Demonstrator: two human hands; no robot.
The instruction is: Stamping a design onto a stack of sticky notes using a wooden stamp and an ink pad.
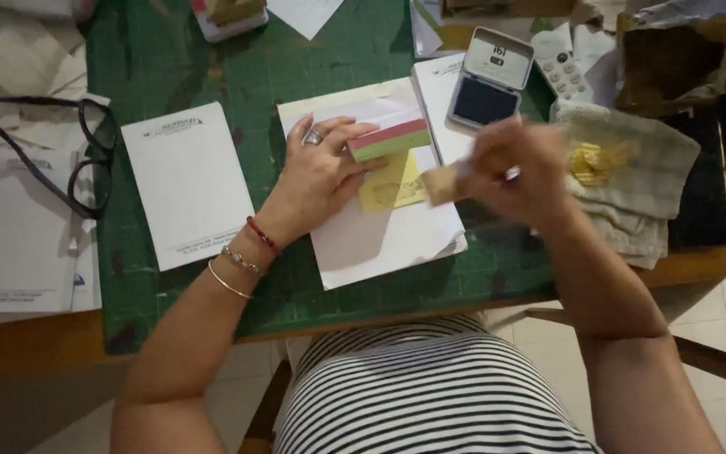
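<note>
The left hand (323, 168) lay open and flat on a stack of white paper (380, 240), its fingertips touching a block of sticky notes (390, 139) with pink and green layers. Just beside it, a yellow note (390, 187) bearing a stamped mark lay on the paper. The right hand (518, 172) was blurred and closed around a small wooden stamp (441, 185), held near the note's right edge. The stamp looked light and stiff, best taken by its sides; the notes seemed thin and easy to bend. An open ink pad (487, 84) stood behind on the green tabletop (170, 67). A folded cloth (632, 181) lay close on the right, so room there was narrow, and the tabletop's front edge was near.
</note>
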